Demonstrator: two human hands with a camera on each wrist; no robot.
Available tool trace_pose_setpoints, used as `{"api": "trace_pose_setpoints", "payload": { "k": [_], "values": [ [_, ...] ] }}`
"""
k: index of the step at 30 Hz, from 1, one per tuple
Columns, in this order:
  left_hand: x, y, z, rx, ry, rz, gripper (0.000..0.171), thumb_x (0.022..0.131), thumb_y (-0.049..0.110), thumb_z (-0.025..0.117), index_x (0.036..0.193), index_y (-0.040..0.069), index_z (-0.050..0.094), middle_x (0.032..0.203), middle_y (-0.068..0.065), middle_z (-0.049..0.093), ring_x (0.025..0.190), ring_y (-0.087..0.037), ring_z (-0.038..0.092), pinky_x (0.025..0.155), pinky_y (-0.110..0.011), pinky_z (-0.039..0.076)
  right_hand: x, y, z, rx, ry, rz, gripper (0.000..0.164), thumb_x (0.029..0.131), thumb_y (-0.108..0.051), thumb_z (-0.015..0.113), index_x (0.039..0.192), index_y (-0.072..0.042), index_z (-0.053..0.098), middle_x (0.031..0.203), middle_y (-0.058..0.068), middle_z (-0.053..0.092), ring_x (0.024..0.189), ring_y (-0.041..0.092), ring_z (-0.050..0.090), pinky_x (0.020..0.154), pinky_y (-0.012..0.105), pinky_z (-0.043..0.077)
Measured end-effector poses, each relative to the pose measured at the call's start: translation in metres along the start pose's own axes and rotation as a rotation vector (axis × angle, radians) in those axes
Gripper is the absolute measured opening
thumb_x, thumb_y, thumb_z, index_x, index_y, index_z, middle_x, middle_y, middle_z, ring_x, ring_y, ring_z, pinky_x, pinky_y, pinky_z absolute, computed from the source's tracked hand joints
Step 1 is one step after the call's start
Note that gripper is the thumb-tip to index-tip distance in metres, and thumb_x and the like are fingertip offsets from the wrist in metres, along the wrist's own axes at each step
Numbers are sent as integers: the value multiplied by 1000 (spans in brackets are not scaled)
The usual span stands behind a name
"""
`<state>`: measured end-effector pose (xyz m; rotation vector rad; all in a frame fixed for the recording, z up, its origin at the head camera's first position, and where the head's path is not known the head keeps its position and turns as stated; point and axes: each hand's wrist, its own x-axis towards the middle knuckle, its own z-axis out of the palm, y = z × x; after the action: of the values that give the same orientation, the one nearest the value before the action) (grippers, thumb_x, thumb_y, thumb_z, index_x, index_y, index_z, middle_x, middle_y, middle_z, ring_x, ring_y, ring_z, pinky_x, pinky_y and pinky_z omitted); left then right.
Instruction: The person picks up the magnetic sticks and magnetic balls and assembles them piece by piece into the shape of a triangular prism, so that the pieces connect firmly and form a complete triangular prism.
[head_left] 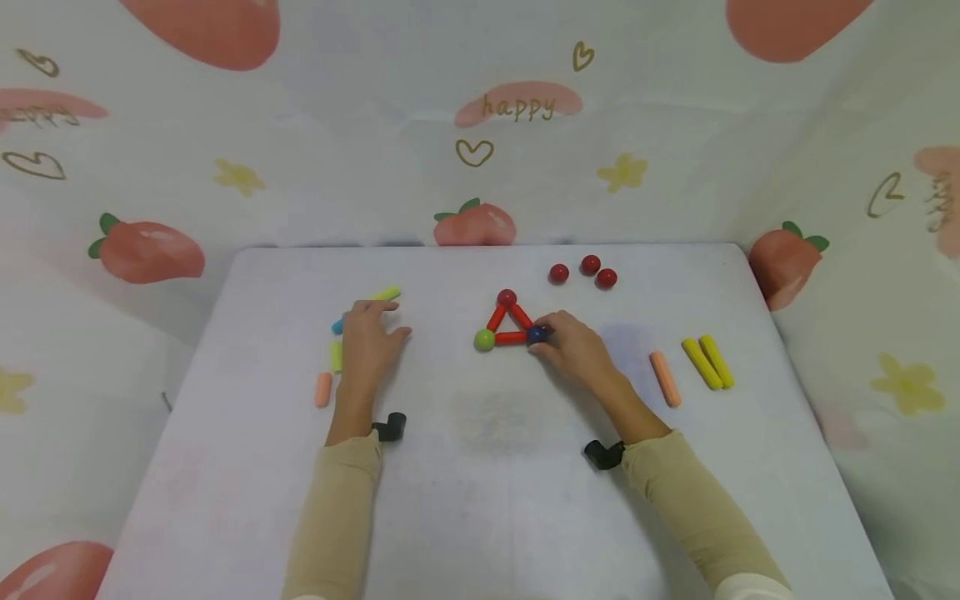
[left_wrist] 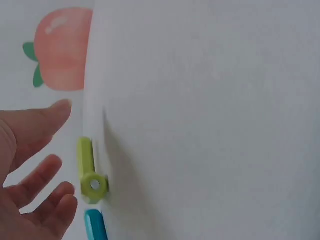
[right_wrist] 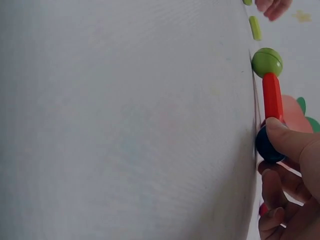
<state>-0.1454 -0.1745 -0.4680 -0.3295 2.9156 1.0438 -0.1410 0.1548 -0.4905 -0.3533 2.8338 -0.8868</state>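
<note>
A flat triangle of three red rods [head_left: 511, 338] lies mid-table, with a red ball [head_left: 507, 297] at its top corner, a green ball [head_left: 484, 340] at the left and a dark blue ball [head_left: 537, 334] at the right. My right hand [head_left: 577, 354] pinches the dark blue ball between thumb and fingers. Over at the left, my left hand [head_left: 369, 342] hovers with thumb and fingers apart, holding nothing. Near it lie a yellow-green rod [left_wrist: 86, 157], a blue rod [head_left: 337, 326], a second yellow-green rod [head_left: 336, 357] and an orange rod [head_left: 322, 389], the blue one partly hidden.
Three loose red balls [head_left: 590, 265] sit toward the back edge, right of the triangle. Right of my right forearm lie an orange rod [head_left: 664, 379] and two yellow rods [head_left: 702, 364] side by side. A printed cloth [head_left: 337, 125] hangs behind the white table [head_left: 480, 508].
</note>
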Motion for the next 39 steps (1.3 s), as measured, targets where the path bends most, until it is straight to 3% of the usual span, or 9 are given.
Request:
{"api": "trace_pose_setpoints", "payload": {
  "k": [5, 8, 15, 20, 24, 30, 34, 39],
  "values": [
    [3, -9, -2, -56, 45, -64, 41, 95, 12, 70, 135, 7, 62, 151, -18, 43, 140, -37, 44, 114, -49, 43, -1, -1, 0, 6, -6, 16, 41, 91, -26, 78, 128, -11, 65, 117, 9, 68, 109, 26, 65, 99, 46, 54],
    [4, -11, -1, -56, 31, -87, 42, 96, 8, 66, 137, 7, 60, 152, -19, 41, 134, -37, 50, 110, -49, 47, -1, -1, 0, 5, -6, 15, 42, 91, -26, 78, 128, -11, 65, 117, 9, 68, 109, 26, 65, 100, 45, 54],
    [1, -10, -1, -22, -30, -107, 49, 96, 9, 59, 145, 7, 52, 137, -18, 61, 126, -37, 58, 106, -50, 49, -1, -1, 0, 3, 5, 1, 42, 91, -25, 78, 127, -9, 65, 115, 10, 68, 107, 27, 65, 98, 46, 55],
    [0, 0, -3, -114, -6, -50, 48, 96, 8, 61, 143, 8, 55, 131, -13, 67, 121, -32, 64, 101, -47, 53, -2, -1, -1, 12, 5, 15, 42, 91, -25, 78, 128, -9, 65, 117, 10, 68, 108, 27, 65, 99, 46, 55],
    [-4, 12, -2, -228, 19, 39, 42, 94, 8, 67, 135, 7, 63, 124, -12, 70, 115, -28, 67, 99, -43, 56, -2, -2, -1, 26, -12, 32, 43, 91, -26, 78, 128, -10, 65, 120, 10, 68, 110, 27, 64, 101, 47, 54],
    [-12, 33, 12, -386, -15, 160, 28, 91, 15, 75, 119, 14, 70, 111, -5, 71, 107, -20, 68, 96, -37, 59, -3, -3, 0, 29, -17, 51, 44, 91, -27, 79, 129, -11, 65, 120, 9, 67, 109, 26, 64, 100, 47, 54],
    [-15, 44, 25, -448, -56, 179, 26, 89, 15, 79, 113, 18, 69, 109, -1, 71, 106, -16, 68, 95, -34, 59, -4, -4, -1, 35, -17, 45, 45, 91, -27, 78, 130, -11, 64, 121, 9, 67, 110, 26, 63, 100, 46, 54],
    [-16, 54, 40, -459, -121, 156, 26, 86, 15, 82, 108, 19, 70, 106, -1, 72, 107, -17, 68, 96, -34, 59, -4, -3, -1, 37, -11, 29, 45, 91, -27, 78, 131, -11, 64, 119, 9, 67, 107, 25, 63, 98, 46, 55]
  ]
}}
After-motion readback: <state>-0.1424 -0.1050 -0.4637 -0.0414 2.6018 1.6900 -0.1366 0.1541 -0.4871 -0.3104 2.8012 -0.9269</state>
